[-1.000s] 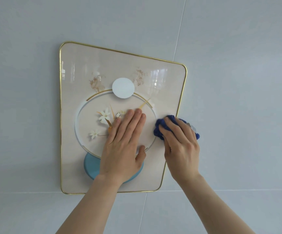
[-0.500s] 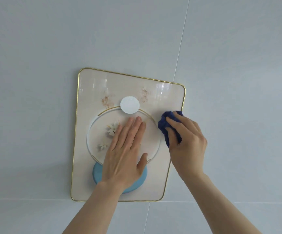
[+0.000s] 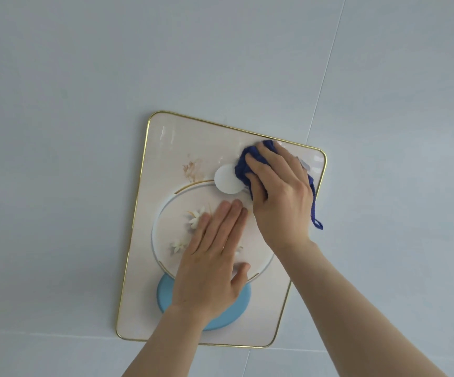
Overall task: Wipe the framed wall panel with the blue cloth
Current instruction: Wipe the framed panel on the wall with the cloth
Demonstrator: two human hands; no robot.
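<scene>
The framed wall panel (image 3: 163, 164) hangs on a pale wall, cream with a thin gold rim, a ring of white flowers, a white disc and a light blue disc near its bottom. My left hand (image 3: 212, 262) lies flat on the panel's middle, fingers together, holding nothing. My right hand (image 3: 280, 191) presses a bunched dark blue cloth (image 3: 243, 167) against the panel's upper right part, next to the white disc. A loop of the cloth hangs down at the right of my wrist.
Pale grey wall tiles (image 3: 84, 77) surround the panel, with thin joint lines running up at the right and across below the frame.
My right hand has carried the cloth from the panel's right edge up to its upper right corner. The left hand stays flat on the centre. The view has shifted.
</scene>
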